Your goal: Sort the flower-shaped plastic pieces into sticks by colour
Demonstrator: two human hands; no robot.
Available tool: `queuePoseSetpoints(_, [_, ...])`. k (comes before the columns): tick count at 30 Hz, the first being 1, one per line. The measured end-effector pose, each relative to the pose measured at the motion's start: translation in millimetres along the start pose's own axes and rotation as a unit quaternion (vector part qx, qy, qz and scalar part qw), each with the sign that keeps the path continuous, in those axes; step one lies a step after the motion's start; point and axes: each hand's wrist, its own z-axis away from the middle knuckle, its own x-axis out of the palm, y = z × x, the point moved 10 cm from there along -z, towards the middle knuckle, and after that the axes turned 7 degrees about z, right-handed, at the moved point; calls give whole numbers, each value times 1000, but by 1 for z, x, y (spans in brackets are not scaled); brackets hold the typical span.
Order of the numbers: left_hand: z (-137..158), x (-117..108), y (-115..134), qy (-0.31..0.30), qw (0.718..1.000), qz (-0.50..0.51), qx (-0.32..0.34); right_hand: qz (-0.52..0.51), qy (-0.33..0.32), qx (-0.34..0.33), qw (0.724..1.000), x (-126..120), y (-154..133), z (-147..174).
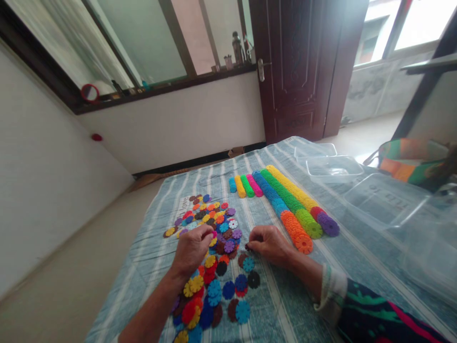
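A loose spread of notched plastic interlocking discs in many colours covers the middle of the bed. Over its left side, my left hand is closed in a pinch, and a pink interlocking disc shows at the fingertips. My right hand, at the right border of the spread, pinches a dark interlocking disc that is mostly hidden by the fingers. Beyond my right hand lie long rows of stacked discs: yellow ending in purple, green, and blue ending in orange. Several short stacks lie beside them.
Clear plastic boxes and a clear lid-like piece lie to the right on the striped bed cover. A colourful bag is behind them. A brown door and a window ledge with bottles are at the back.
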Motion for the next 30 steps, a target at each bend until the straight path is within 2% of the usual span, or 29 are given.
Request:
queuePoseSetpoints(3, [-4,4,14,-32,999,23,7,1,2,1,1000,0,-1,0])
queuePoseSetpoints(8, [-34,10,41,-11,998,45,45,5,5,6,1000,0,-2,-1])
queuePoseSetpoints(15, [-105,55,81,20,994,44,100,6,2,4,1000,1,-2,-2])
queuePoseSetpoints(21, [-145,83,79,4,997,-16,80,16,2,1,1000,2,-3,-3])
queuePoseSetpoints(30, [-161,110,82,-35,993,-55,100,46,-4,2,999,2,-6,-4])
